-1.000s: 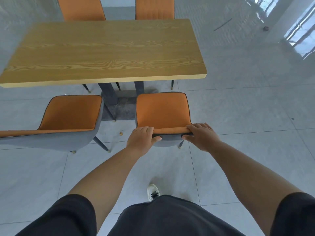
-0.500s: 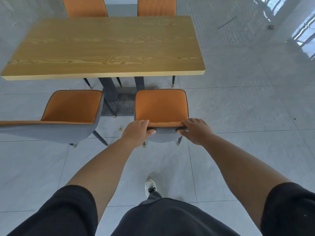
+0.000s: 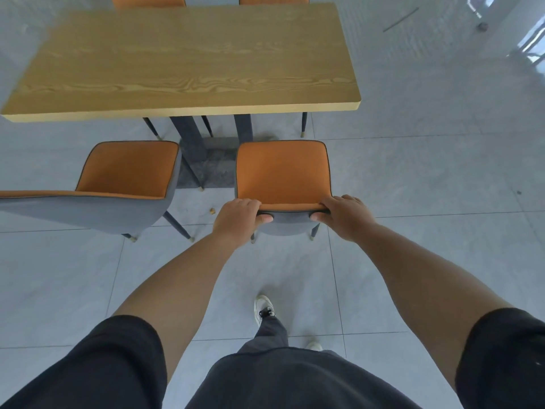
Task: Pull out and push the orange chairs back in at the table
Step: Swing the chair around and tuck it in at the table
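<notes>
An orange chair with a grey back stands just clear of the near edge of the wooden table. My left hand grips the left end of its backrest top, thumb on the grey outer side. My right hand grips the right end the same way. A second orange chair stands to the left, pulled out from the table and turned at an angle.
Two more orange chairs show at the table's far side. The table's dark pedestal base sits between the near chairs. A small brown bit lies on the grey tiled floor. My feet stand behind the chair.
The held chair has slid forward toward the table, its seat front now close to the table edge. Both hands kept their grip, and I stepped forward behind it.
</notes>
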Available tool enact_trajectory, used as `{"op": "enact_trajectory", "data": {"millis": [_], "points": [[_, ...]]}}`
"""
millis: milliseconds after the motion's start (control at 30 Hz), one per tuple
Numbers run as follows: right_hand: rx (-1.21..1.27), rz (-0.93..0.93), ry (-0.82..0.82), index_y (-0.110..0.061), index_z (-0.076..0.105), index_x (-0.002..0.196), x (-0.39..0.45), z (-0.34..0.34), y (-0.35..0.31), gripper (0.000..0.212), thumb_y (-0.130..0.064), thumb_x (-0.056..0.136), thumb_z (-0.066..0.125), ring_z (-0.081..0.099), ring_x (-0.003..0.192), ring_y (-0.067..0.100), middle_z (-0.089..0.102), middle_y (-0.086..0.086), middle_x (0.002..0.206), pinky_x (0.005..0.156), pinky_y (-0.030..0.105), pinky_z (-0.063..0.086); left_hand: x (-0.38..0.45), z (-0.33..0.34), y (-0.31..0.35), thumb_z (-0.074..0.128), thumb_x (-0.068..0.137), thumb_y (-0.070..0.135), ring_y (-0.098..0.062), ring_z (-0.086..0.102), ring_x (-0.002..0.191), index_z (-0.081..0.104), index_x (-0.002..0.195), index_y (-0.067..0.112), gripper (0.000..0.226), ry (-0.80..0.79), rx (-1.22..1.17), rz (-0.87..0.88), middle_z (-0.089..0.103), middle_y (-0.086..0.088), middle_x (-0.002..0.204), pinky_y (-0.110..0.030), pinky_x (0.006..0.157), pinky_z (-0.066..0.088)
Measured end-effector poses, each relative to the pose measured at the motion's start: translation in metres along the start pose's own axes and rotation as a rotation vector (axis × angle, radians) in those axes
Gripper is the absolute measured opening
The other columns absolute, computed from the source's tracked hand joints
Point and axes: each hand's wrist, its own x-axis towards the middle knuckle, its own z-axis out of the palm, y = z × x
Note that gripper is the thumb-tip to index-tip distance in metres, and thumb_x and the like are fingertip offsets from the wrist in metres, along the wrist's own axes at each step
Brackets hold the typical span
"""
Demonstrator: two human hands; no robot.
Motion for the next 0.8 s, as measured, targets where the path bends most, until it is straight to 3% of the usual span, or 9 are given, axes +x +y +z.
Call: {"op": "enact_trajectory", "data": {"millis": [267, 433, 600, 800], "points": [[0.036, -0.023, 0.006, -0.027, 0.050, 0.083, -0.058, 0.018, -0.001, 0.042, -0.065, 0.088, 0.035, 0.043, 0.080, 0.020, 0.046, -0.011, 0.071, 0.074, 0.035, 0.033, -0.056, 0.015, 0.031, 0.046, 0.093, 0.055, -0.019, 0.050, 0.072, 0.054, 0.084, 0.018, 0.038, 0.009, -0.048, -0.036, 0.053, 0.004, 0.074, -0.032, 0.064, 0.034], [0.045, -0.017, -0.019, -0.025, 0.051, 0.085, -0.098, 0.026, -0.007, 0.042, -0.065, 0.089, 0.037, 0.044, 0.084, 0.020, 0.051, -0.006, 0.076, 0.078, 0.038, 0.038, -0.096, 0.022, 0.051, 0.045, 0.093, 0.054, -0.020, 0.051, 0.075, 0.052, 0.087, 0.020, 0.035, -0.008, -0.069, -0.056, 0.053, 0.004, 0.077, -0.032, 0.066, 0.036], [0.055, -0.044, -0.012, -0.030, 0.044, 0.078, -0.129, 0.033, -0.013, 0.037, -0.065, 0.089, 0.035, 0.044, 0.079, 0.019, 0.045, -0.012, 0.069, 0.075, 0.036, 0.035, -0.125, 0.025, 0.064, 0.047, 0.093, 0.053, -0.020, 0.050, 0.078, 0.056, 0.090, 0.017, 0.037, -0.029, -0.082, -0.074, 0.056, 0.002, 0.081, -0.035, 0.068, 0.040], [0.058, -0.034, -0.005, -0.030, 0.047, 0.078, -0.151, 0.042, -0.018, 0.039, -0.066, 0.088, 0.034, 0.044, 0.079, 0.018, 0.050, -0.010, 0.071, 0.073, 0.035, 0.033, -0.148, 0.023, 0.070, 0.047, 0.093, 0.053, -0.019, 0.050, 0.076, 0.055, 0.087, 0.018, 0.036, -0.072, -0.115, -0.080, 0.054, 0.003, 0.078, -0.034, 0.063, 0.034]]}}
